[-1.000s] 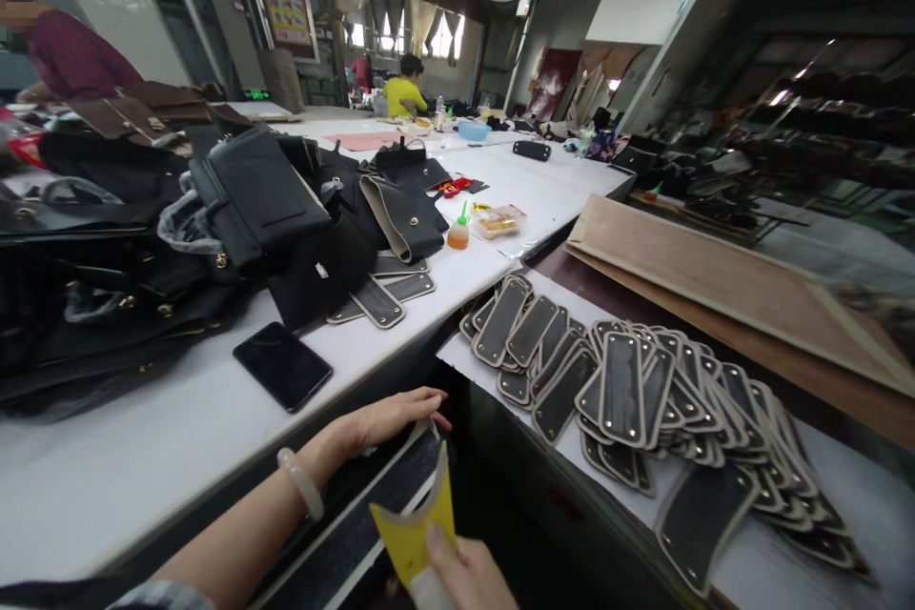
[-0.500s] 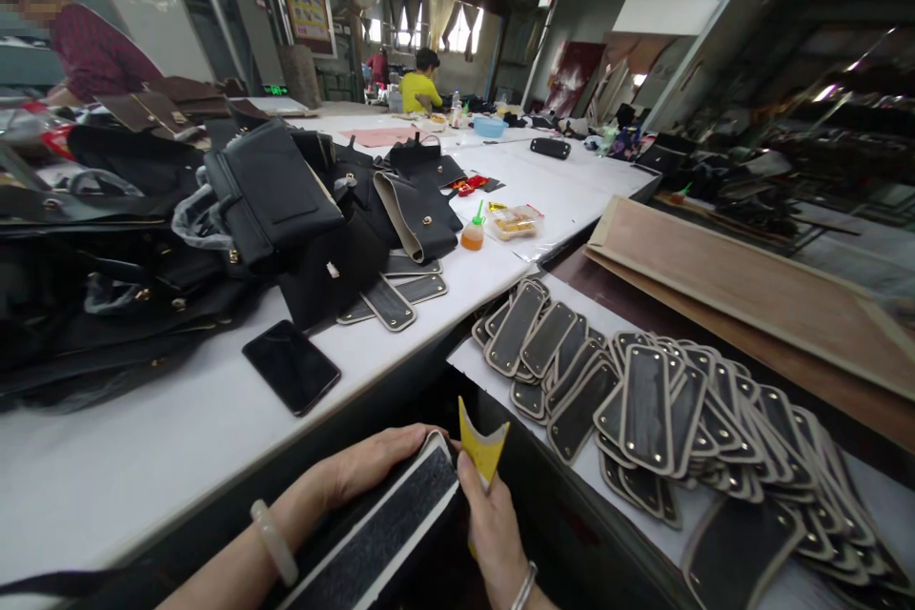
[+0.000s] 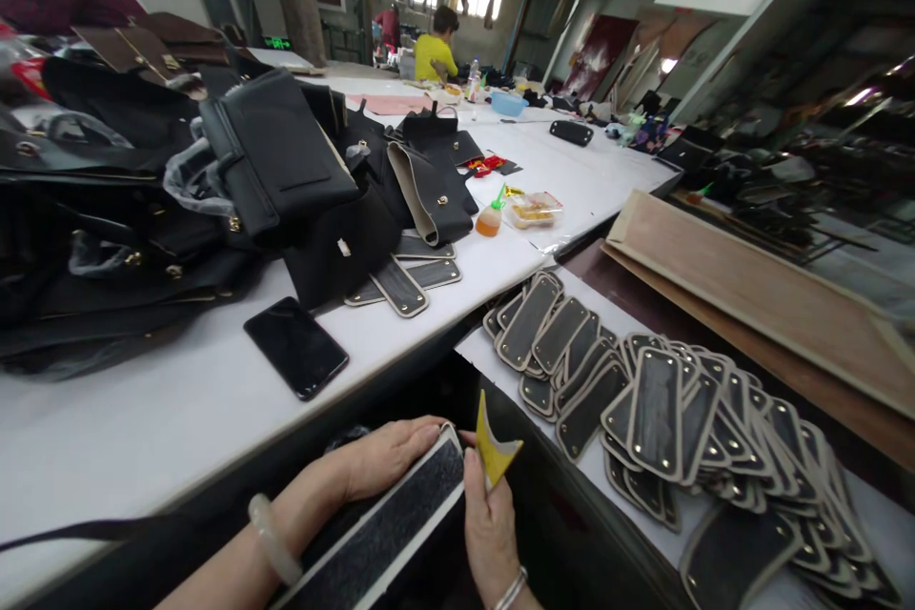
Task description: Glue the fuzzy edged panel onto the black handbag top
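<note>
A long black panel with pale edges (image 3: 400, 515), apparently part of a bag, runs up from the bottom of the view at a slant. Along its left side lies my left hand (image 3: 390, 457), fingers bent over the far end and gripping it. My right hand (image 3: 492, 515) is at the panel's right edge, closed around a yellow tool with a notched, forked end (image 3: 495, 451). The tool's points stick up above my thumb, and its lower part is hidden in the hand. My right fingertips are mostly hidden behind the panel's end.
Black bags (image 3: 286, 152) are heaped on the white table (image 3: 214, 419), near a phone (image 3: 295, 348) and an oil bottle (image 3: 490, 218). Many black pieces with beige rims and studs (image 3: 656, 415) are piled at right, before a brown board (image 3: 750, 295). A person in yellow (image 3: 434, 55) sits far off.
The view has tilted down and shifted slightly left. Both hands keep their grip on the panel and tool; the yellow tool has turned a little.
</note>
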Tool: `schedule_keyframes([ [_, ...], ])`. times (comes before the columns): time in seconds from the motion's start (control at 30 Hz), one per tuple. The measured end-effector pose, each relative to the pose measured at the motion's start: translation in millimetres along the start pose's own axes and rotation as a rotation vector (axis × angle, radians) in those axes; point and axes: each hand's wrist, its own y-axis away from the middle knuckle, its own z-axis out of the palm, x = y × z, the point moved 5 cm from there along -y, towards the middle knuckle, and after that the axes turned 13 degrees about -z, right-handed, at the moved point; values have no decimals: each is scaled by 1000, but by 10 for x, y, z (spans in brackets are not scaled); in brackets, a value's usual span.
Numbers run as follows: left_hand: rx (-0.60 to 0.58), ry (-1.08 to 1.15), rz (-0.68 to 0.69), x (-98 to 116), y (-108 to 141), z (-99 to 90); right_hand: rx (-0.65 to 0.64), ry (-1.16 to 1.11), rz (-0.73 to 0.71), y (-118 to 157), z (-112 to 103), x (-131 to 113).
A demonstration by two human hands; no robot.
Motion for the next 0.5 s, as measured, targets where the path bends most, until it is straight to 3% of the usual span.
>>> schedule_keyframes([
  [0.5,184,-211,-172,-89,79,64,-124,-102,37,31,-27,175],
])
